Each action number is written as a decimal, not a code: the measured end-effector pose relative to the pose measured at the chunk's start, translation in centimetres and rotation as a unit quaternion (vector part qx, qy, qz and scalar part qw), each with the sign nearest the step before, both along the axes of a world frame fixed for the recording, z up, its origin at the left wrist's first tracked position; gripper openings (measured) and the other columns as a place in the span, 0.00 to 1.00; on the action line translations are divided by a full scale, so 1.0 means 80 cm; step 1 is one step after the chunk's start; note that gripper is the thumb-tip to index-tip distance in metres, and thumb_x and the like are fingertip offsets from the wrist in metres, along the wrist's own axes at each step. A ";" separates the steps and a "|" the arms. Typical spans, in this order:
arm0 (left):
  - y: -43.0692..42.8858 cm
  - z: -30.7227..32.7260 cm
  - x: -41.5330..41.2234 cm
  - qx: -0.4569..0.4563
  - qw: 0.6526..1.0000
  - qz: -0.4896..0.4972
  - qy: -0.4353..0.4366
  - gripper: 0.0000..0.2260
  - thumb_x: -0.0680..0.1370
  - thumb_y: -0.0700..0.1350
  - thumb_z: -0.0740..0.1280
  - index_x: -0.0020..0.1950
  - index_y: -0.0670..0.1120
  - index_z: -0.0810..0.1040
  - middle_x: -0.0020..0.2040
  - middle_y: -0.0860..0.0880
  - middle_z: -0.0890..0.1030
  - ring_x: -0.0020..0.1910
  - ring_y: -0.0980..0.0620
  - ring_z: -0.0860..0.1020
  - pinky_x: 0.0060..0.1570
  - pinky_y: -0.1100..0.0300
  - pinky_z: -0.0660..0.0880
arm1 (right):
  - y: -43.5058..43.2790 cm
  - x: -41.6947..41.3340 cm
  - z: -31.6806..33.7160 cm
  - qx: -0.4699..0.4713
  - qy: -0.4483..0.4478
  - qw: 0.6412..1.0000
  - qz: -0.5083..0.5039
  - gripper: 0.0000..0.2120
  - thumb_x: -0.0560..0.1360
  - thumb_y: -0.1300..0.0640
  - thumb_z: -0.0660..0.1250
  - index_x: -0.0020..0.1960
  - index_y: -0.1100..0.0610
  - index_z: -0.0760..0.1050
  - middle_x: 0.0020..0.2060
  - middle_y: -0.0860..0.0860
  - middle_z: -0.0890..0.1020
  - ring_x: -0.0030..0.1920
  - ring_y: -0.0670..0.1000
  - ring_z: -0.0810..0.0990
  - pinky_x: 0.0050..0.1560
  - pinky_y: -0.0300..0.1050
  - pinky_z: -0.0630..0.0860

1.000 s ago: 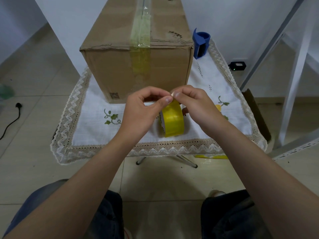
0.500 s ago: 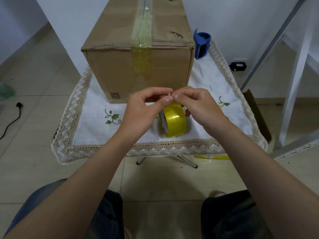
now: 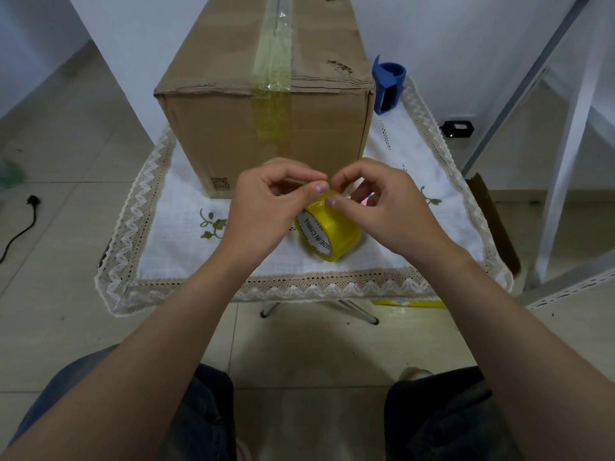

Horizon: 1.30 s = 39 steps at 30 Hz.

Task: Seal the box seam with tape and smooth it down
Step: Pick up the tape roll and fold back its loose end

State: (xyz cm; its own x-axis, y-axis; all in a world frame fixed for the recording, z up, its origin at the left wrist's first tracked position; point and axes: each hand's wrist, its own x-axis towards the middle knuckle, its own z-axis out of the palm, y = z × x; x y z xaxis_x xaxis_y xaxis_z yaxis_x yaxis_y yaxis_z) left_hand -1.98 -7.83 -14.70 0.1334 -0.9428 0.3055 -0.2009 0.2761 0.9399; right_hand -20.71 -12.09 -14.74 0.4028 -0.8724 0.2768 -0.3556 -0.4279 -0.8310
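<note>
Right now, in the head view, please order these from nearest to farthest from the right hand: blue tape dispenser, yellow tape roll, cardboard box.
1. Yellow tape roll: touching the right hand.
2. Cardboard box: just behind.
3. Blue tape dispenser: far back, right of the box.

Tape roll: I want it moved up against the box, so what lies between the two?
In the head view, only the fingers of both hands cross the stretch between tape roll and box; below them is tablecloth.

Your bare forearms reach forward, converging at centre. Your left hand (image 3: pixel 266 211) curled, thumb and forefinger pinched together. Your right hand (image 3: pixel 382 207) curled likewise, thumb pressed down, fingertips (image 3: pixel 332 202) nearly touching left thumb tip.
</note>
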 end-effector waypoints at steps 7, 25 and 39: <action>0.001 -0.001 0.000 -0.022 0.999 0.006 -0.030 0.09 0.74 0.38 0.77 0.45 0.52 0.86 0.46 0.54 0.86 0.49 0.56 0.84 0.51 0.61 0.81 | -0.004 0.000 -0.004 -0.091 0.027 0.995 0.011 0.01 0.75 0.58 0.76 0.45 0.53 0.86 0.41 0.48 0.82 0.37 0.49 0.79 0.40 0.29 0.69; 0.004 0.006 0.001 0.030 0.995 0.034 -0.089 0.03 0.75 0.44 0.77 0.48 0.51 0.87 0.42 0.58 0.87 0.44 0.62 0.83 0.45 0.71 0.76 | -0.004 0.000 -0.006 -0.088 0.017 0.996 -0.002 0.01 0.75 0.59 0.76 0.45 0.54 0.86 0.41 0.49 0.85 0.38 0.53 0.81 0.39 0.43 0.77; -0.004 0.016 0.006 0.137 0.989 0.047 0.036 0.17 0.85 0.52 0.64 0.40 0.53 0.86 0.42 0.58 0.88 0.47 0.59 0.84 0.45 0.59 0.79 | -0.004 0.001 -0.006 -0.071 -0.009 0.997 0.003 0.05 0.75 0.60 0.76 0.43 0.50 0.84 0.40 0.47 0.83 0.40 0.44 0.79 0.43 0.39 0.76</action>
